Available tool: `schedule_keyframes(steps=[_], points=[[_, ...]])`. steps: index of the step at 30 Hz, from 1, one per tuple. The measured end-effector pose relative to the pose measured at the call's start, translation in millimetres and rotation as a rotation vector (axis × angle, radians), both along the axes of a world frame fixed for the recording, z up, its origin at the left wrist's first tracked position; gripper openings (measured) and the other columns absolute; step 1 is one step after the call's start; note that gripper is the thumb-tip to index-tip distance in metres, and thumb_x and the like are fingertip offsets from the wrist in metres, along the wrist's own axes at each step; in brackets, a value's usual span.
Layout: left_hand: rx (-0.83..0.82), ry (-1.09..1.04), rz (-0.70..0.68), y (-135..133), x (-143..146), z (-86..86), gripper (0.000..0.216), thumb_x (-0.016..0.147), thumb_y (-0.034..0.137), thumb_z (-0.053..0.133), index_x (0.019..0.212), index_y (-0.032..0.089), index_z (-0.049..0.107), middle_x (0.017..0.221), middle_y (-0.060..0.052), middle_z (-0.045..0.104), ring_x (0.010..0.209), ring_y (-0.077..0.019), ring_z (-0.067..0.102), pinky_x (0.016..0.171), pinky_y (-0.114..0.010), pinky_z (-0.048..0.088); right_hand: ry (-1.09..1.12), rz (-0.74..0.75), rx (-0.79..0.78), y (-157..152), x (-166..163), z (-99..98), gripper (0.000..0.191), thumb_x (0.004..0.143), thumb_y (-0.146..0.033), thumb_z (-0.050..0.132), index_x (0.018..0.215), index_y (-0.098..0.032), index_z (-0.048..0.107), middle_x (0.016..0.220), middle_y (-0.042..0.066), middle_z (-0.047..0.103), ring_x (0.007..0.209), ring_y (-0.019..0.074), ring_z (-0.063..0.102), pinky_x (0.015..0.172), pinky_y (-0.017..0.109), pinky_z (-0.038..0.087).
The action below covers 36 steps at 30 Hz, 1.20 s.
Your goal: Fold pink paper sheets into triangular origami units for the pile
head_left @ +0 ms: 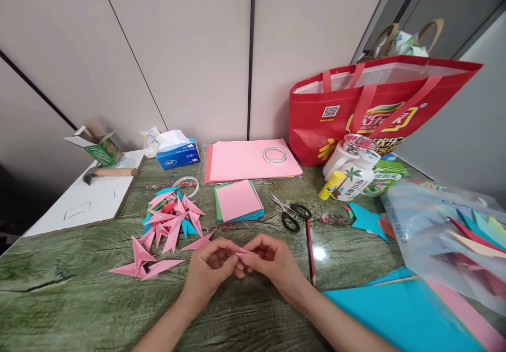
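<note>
Between the fingertips of both hands is a small piece of pink paper [242,253], mostly covered by the fingers. My left hand [213,265] pinches it from the left, and my right hand [271,260] pinches it from the right. How the paper is folded cannot be made out. To the left lies a heap of folded pink paper pieces [169,223], mixed with blue and red ones. Just beyond the hands sits a stack of square paper sheets [239,200], pink on top with green and blue below. Scissors [291,214] and a red-and-black pencil [310,252] lie to the right.
Behind are a blue tissue box [177,155], large pink sheets [245,162] with a tape roll [275,155], and a red bag [316,115]. A glue stick [332,185] stands by a white bottle [358,178]. Blue sheets [399,315] lie front right; a hammer [113,172] rests left.
</note>
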<state>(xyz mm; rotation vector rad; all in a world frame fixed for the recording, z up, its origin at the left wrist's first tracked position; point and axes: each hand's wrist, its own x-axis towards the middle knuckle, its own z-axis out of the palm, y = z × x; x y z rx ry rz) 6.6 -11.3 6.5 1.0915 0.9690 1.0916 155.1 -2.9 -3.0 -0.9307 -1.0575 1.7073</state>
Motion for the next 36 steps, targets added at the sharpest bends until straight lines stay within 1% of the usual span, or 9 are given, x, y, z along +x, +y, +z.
schedule_keyframes(steps=[3, 6, 12, 16, 19, 21, 23, 31, 36], points=[[-0.021, 0.008, 0.008, 0.5, 1.0, 2.3, 0.009, 0.068, 0.015, 0.064, 0.076, 0.014, 0.06, 0.06, 0.0, 0.065, 0.054, -0.0128, 0.061, 0.051, -0.024, 0.053, -0.035, -0.032, 0.022, -0.3, 0.5, 0.9, 0.019, 0.063, -0.027, 0.07, 0.07, -0.013, 0.061, 0.059, -0.002, 0.06, 0.052, 0.0075, 0.051, 0.053, 0.02, 0.041], [-0.045, 0.027, 0.035, 1.3, 0.7, 2.0, 0.007, 0.069, 0.017, 0.064, 0.074, 0.014, 0.06, 0.061, -0.001, 0.066, 0.053, -0.0131, 0.062, 0.051, -0.025, 0.054, -0.07, -0.038, 0.063, -0.9, 0.7, 0.8, 0.017, 0.063, -0.026, 0.07, 0.07, -0.013, 0.061, 0.061, -0.001, 0.06, 0.056, 0.0086, 0.053, 0.054, 0.02, 0.042], [-0.055, 0.087, 0.087, -0.7, 2.2, 4.1, 0.01, 0.066, 0.021, 0.067, 0.067, 0.013, 0.062, 0.059, 0.0, 0.063, 0.051, -0.0137, 0.062, 0.051, -0.027, 0.056, -0.128, -0.038, 0.115, -2.1, -0.4, -0.6, 0.015, 0.066, -0.027, 0.067, 0.072, -0.014, 0.062, 0.066, 0.002, 0.064, 0.062, 0.0119, 0.057, 0.057, 0.022, 0.044], [-0.031, 0.107, 0.086, -1.8, 2.9, 6.2, 0.013, 0.067, 0.024, 0.066, 0.066, 0.013, 0.06, 0.059, 0.001, 0.062, 0.05, -0.0138, 0.062, 0.051, -0.027, 0.056, -0.151, -0.053, 0.126, -2.0, -0.4, 1.4, 0.016, 0.066, -0.029, 0.067, 0.071, -0.015, 0.063, 0.065, 0.001, 0.063, 0.058, 0.0117, 0.056, 0.055, 0.022, 0.044], [-0.023, 0.086, 0.056, -0.1, 0.9, 4.3, 0.014, 0.073, 0.028, 0.059, 0.075, 0.014, 0.058, 0.055, 0.001, 0.062, 0.047, -0.0138, 0.062, 0.047, -0.025, 0.053, -0.131, -0.048, 0.11, -0.8, 0.8, 3.0, 0.019, 0.066, -0.032, 0.066, 0.071, -0.014, 0.063, 0.06, 0.0, 0.062, 0.052, 0.01, 0.053, 0.051, 0.022, 0.043], [-0.027, 0.056, 0.038, 1.2, -0.8, 2.3, 0.015, 0.076, 0.027, 0.056, 0.085, 0.015, 0.056, 0.056, 0.001, 0.063, 0.046, -0.0135, 0.062, 0.046, -0.025, 0.052, -0.104, -0.033, 0.097, 0.0, 1.7, 3.6, 0.019, 0.066, -0.032, 0.067, 0.072, -0.014, 0.064, 0.059, 0.0, 0.061, 0.05, 0.0092, 0.052, 0.05, 0.021, 0.042], [-0.035, 0.04, 0.014, 2.2, -2.2, 0.9, 0.016, 0.077, 0.026, 0.056, 0.088, 0.014, 0.057, 0.055, 0.001, 0.064, 0.045, -0.0131, 0.061, 0.045, -0.024, 0.051, -0.094, -0.02, 0.089, 0.5, 2.5, 3.9, 0.019, 0.065, -0.031, 0.067, 0.072, -0.014, 0.064, 0.058, 0.0, 0.061, 0.049, 0.0087, 0.051, 0.049, 0.021, 0.042], [-0.117, 0.05, -0.016, 4.5, -4.4, 4.0, 0.016, 0.074, 0.025, 0.059, 0.068, 0.011, 0.061, 0.053, -0.002, 0.064, 0.044, -0.0131, 0.061, 0.046, -0.024, 0.051, -0.133, 0.004, 0.104, 0.7, 3.8, 2.0, 0.016, 0.062, -0.028, 0.069, 0.068, -0.014, 0.065, 0.062, 0.001, 0.063, 0.053, 0.0099, 0.053, 0.051, 0.022, 0.041], [-0.167, 0.073, -0.025, 6.7, -5.0, 4.2, 0.017, 0.069, 0.027, 0.064, 0.067, 0.011, 0.061, 0.052, -0.002, 0.065, 0.045, -0.0148, 0.062, 0.047, -0.026, 0.053, -0.151, 0.013, 0.102, 0.8, 3.8, 2.5, 0.017, 0.063, -0.03, 0.069, 0.067, -0.014, 0.064, 0.059, 0.001, 0.062, 0.051, 0.0096, 0.052, 0.049, 0.021, 0.04]])
